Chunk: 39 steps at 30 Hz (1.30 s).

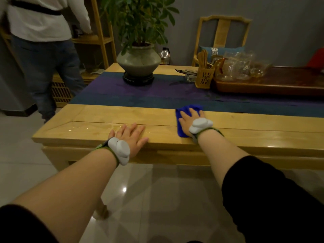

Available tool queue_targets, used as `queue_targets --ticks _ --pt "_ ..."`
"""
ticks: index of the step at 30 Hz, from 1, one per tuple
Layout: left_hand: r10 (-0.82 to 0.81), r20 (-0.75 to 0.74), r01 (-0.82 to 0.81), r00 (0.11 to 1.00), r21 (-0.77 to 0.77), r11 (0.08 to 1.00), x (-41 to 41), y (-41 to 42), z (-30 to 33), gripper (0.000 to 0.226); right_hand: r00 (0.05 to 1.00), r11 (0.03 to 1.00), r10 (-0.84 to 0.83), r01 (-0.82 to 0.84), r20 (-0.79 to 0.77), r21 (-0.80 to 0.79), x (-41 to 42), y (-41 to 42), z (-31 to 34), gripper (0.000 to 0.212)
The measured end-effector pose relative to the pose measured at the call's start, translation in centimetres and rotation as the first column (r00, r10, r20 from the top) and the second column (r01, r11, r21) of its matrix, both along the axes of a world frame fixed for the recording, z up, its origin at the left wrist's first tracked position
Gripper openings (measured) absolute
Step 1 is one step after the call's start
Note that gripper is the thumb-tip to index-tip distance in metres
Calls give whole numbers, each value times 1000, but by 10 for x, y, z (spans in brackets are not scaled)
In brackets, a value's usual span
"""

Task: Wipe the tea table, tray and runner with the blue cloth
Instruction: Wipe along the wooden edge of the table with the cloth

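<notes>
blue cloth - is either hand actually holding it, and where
Neither grips it. The right hand presses flat on the blue cloth, covering its right part; the left hand rests bare on the table.

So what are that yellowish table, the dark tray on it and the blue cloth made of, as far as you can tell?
The table looks like pale wood with a glossy varnish: grain lines, plank joints and small light reflections show. The tray seems to be dark reddish-brown wood, polished, with a soft sheen. The blue cloth under the right hand looks like a soft, fuzzy fabric, possibly microfibre; its surface is matte.
</notes>
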<state>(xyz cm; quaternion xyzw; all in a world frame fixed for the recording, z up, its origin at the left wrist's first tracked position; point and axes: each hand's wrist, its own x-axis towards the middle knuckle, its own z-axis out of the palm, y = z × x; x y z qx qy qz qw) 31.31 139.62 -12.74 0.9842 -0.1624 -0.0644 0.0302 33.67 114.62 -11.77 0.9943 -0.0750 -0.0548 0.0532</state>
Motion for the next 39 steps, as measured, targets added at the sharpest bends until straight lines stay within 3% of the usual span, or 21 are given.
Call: queue_targets --ticks 5,13,16,20,24,30,33,39 --pt "-13 -32 13 999 -3 1000 3 1 1 60 985 983 172 -170 -25 62 14 25 1 54" --pt "-22 8 22 1000 4 1000 4 3 -5 60 997 998 -40 37 -64 -48 12 -20 1 54" --pt "-23 11 23 1000 8 1000 6 3 -6 60 996 995 73 -76 -47 -71 14 11 -1 54" --pt "12 7 -12 1000 12 1000 7 1 -7 60 972 972 233 -231 41 -43 -2 50 -8 53" --pt "6 25 -6 1000 -2 1000 7 2 -8 60 966 965 229 -242 119 103 -34 33 -7 50" --pt "-1 41 1 999 -10 1000 3 3 -8 59 971 981 -127 93 200 170 -90 -17 -15 50" --pt "11 65 -10 998 -21 1000 4 2 -11 58 921 981 -194 173 338 93 -106 3 -24 50" --pt "17 17 -16 1000 -18 1000 12 2 -14 55 893 991 11 -71 450 116 -107 96 -46 49"
